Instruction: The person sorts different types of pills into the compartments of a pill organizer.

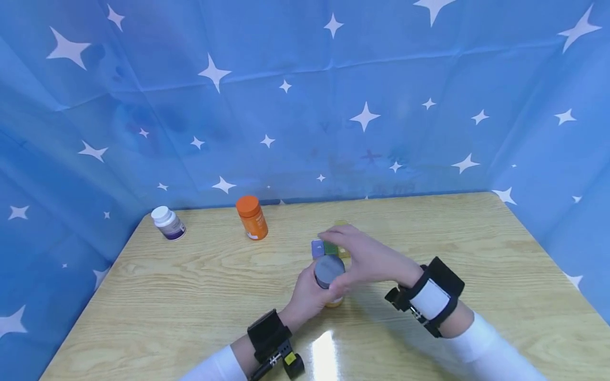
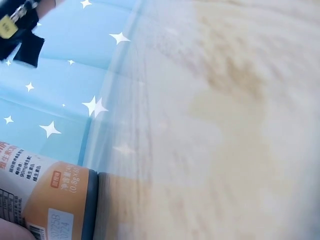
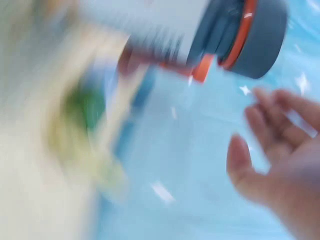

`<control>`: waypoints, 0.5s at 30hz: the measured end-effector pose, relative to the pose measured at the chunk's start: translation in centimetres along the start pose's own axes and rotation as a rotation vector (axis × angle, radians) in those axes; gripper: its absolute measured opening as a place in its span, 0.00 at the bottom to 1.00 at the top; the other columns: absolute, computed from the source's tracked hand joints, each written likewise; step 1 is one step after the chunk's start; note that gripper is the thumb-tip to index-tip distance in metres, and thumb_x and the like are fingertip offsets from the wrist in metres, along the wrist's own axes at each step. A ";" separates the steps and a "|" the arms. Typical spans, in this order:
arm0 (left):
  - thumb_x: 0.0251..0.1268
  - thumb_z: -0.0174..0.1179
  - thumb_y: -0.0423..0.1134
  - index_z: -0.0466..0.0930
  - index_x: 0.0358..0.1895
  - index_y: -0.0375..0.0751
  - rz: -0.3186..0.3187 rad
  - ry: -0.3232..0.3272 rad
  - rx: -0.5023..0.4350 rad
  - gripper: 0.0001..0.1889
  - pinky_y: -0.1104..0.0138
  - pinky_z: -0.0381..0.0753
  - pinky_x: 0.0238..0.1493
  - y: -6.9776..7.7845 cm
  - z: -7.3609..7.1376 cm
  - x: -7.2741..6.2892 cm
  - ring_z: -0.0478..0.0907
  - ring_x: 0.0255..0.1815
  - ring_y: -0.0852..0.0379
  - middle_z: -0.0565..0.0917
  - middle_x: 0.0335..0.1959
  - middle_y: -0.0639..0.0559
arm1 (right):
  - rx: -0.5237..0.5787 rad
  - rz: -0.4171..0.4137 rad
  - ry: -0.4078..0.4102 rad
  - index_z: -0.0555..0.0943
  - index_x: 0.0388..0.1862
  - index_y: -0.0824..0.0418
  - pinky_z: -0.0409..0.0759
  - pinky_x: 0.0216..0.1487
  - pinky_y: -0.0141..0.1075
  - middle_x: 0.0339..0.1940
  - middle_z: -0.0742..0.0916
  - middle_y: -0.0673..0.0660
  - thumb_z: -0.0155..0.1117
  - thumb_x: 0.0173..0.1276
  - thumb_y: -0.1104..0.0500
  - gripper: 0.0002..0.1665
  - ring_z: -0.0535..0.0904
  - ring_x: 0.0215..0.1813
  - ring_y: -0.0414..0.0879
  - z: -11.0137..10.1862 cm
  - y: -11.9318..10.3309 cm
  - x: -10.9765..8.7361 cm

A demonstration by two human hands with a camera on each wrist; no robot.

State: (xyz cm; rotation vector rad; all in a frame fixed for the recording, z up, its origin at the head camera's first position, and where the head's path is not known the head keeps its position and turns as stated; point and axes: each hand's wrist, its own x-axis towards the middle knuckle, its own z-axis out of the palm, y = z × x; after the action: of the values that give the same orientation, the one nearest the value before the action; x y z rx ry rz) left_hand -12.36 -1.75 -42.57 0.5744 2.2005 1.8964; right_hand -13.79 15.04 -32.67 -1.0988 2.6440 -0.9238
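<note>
A bottle (image 2: 65, 200) with an orange and white printed label stands near the middle of the table, topped by a dark grey cap (image 1: 329, 270). My left hand (image 1: 306, 295) grips its side from the left; in the left wrist view only a bit of a finger (image 2: 12, 231) shows against the label. Over the bottle's right side, my right hand (image 1: 364, 257) is held with its fingers spread. From the right wrist, the cap (image 3: 262, 42) with an orange ring under it appears apart from my loosely extended fingers.
Small blue-purple (image 1: 317, 248), green (image 1: 330, 247) and yellow (image 1: 344, 252) items lie just behind the bottle. Farther back are an orange bottle (image 1: 252, 218) and a white bottle with a purple label (image 1: 169, 223). A blue star-patterned curtain (image 1: 305, 116) borders the wooden table (image 1: 200, 286).
</note>
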 end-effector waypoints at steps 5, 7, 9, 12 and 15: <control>0.49 0.69 0.35 0.69 0.58 0.40 -0.019 0.010 0.013 0.30 0.66 0.69 0.58 0.1 0.2 0.0 0.74 0.55 0.54 0.78 0.54 0.47 | 0.509 -0.155 -0.295 0.60 0.71 0.59 0.61 0.69 0.50 0.70 0.69 0.57 0.66 0.52 0.35 0.53 0.61 0.72 0.50 0.2 3.6 1.5; 0.47 0.69 0.36 0.68 0.60 0.41 -0.024 0.011 0.012 0.33 0.65 0.67 0.61 0.1 0.4 0.1 0.72 0.57 0.54 0.77 0.56 0.48 | 0.608 -0.188 -0.397 0.58 0.71 0.62 0.61 0.69 0.43 0.70 0.68 0.60 0.63 0.55 0.36 0.52 0.61 0.71 0.46 0.7 4.8 1.8; 0.47 0.70 0.36 0.67 0.60 0.41 -0.033 0.011 -0.001 0.34 0.65 0.66 0.61 0.1 0.5 0.1 0.72 0.58 0.53 0.76 0.56 0.48 | 0.670 -0.202 -0.442 0.57 0.70 0.66 0.62 0.67 0.37 0.69 0.68 0.64 0.63 0.58 0.39 0.51 0.63 0.70 0.41 1.2 5.7 1.8; 0.46 0.70 0.35 0.68 0.58 0.39 -0.041 0.012 -0.012 0.32 0.67 0.68 0.58 0.0 0.5 0.2 0.73 0.55 0.54 0.78 0.54 0.46 | 0.745 -0.192 -0.437 0.57 0.69 0.71 0.66 0.63 0.35 0.66 0.69 0.69 0.63 0.61 0.45 0.48 0.67 0.65 0.38 1.6 6.3 1.7; 0.46 0.70 0.35 0.70 0.56 0.37 -0.044 0.009 -0.002 0.30 0.70 0.70 0.54 0.0 0.2 0.2 0.75 0.52 0.55 0.79 0.52 0.46 | 0.739 -0.131 -0.348 0.61 0.68 0.68 0.70 0.58 0.34 0.64 0.72 0.68 0.66 0.59 0.47 0.45 0.71 0.61 0.39 1.9 6.2 1.4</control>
State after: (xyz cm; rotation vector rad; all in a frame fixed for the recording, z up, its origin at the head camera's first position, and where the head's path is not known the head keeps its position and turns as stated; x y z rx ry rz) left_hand -12.47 -1.46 -42.62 0.5138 2.1979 1.8826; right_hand -17.82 16.51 -37.70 -1.0969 1.7298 -1.4135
